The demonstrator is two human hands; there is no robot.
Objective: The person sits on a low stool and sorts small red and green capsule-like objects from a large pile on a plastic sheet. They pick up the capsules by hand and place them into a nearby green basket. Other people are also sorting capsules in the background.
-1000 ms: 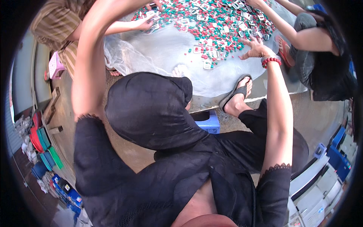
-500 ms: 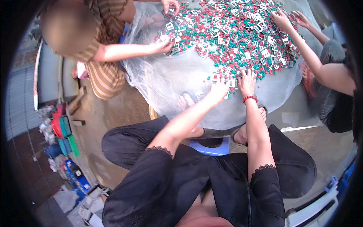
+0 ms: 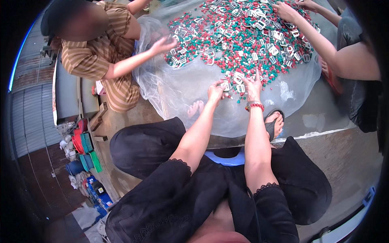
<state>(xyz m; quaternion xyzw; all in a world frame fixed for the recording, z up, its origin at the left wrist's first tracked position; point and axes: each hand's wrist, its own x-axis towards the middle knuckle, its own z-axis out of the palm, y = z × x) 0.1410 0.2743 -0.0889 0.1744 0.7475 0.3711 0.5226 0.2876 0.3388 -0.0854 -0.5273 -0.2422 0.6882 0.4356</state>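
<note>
Near-edge handwork

Left hand (image 3: 216, 91): fingers bunched at a buckle (image 3: 226, 85); cannot tell if clamped. Right hand (image 3: 253, 86): fingers apart, near a second buckle (image 3: 240, 88). Both buckles lie at the near edge of the red-green pile (image 3: 245, 50), on a clear sheet (image 3: 174, 87). Step, judged: handling single buckles. Next move calls for a fingertip pinch.

Bright, soft light is falling over my left hand (image 3: 215, 91) and right hand (image 3: 253, 90), and both are showing fairly clearly. White glare is glinting off the clear plastic sheet (image 3: 286, 90). My black trousers (image 3: 302, 186) are swallowing detail in their folds. A co-worker's hand (image 3: 163, 44) is smearing with blur. The lens is bending the corrugated sheeting (image 3: 32, 119), and blackness is swamping all 4 corners.
</note>
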